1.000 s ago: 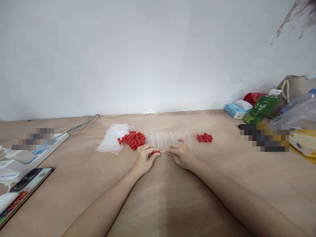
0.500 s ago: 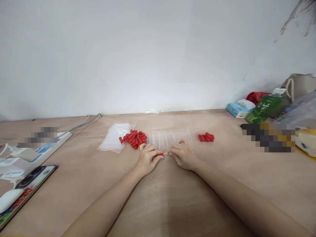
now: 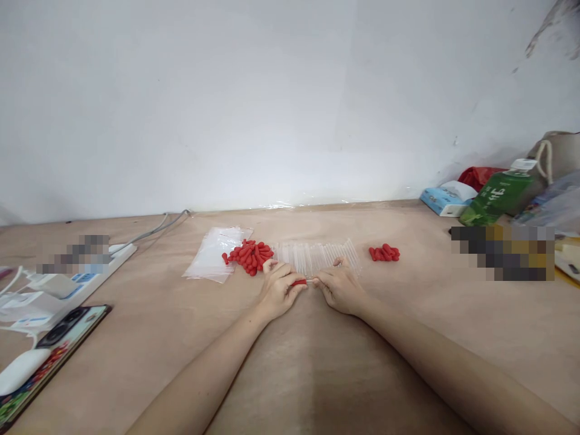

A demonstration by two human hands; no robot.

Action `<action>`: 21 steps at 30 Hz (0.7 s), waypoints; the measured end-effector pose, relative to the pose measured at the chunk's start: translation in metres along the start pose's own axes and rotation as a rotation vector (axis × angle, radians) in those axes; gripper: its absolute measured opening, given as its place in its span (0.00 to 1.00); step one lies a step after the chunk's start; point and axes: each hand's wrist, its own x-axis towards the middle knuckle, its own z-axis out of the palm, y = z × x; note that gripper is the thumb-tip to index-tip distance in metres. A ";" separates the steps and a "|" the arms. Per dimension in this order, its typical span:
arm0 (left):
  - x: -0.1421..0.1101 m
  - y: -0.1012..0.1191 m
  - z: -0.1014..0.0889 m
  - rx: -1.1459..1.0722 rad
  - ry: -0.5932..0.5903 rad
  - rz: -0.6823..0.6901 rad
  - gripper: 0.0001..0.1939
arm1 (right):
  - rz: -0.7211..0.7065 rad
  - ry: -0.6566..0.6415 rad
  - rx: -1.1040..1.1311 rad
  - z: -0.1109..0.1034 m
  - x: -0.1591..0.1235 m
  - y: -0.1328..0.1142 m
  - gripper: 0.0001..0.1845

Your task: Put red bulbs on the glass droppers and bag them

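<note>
My left hand (image 3: 276,292) is closed, pinching a red rubber dropper bulb (image 3: 299,282) between thumb and fingers just above the table. Facing it, my right hand (image 3: 341,289) pinches a thin clear dropper tube (image 3: 310,280). A short bit of the tube shows between the bulb's end and the right fingertips; how far it sits inside the bulb is hidden. Right behind both hands lies a row of clear tubes (image 3: 299,255), partly covered by the fingers. A pile of red bulbs (image 3: 251,257) is left of the row, and a smaller group of bulbs (image 3: 384,253) is to its right.
Clear plastic bags (image 3: 208,257) lie left of the pile. Farther left are a white power strip (image 3: 102,272) with cables and a phone (image 3: 67,338). At the right stand a tissue pack (image 3: 446,200) and a green bottle (image 3: 498,196). A wall (image 3: 290,109) bounds the table behind.
The gap between the bulb in my left hand and my right fingertips has narrowed slightly. The whole view has shifted a little; the piles look unchanged.
</note>
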 end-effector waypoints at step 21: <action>-0.002 -0.010 0.002 0.166 0.171 -0.143 0.12 | 0.230 0.046 -0.192 -0.028 0.012 0.006 0.11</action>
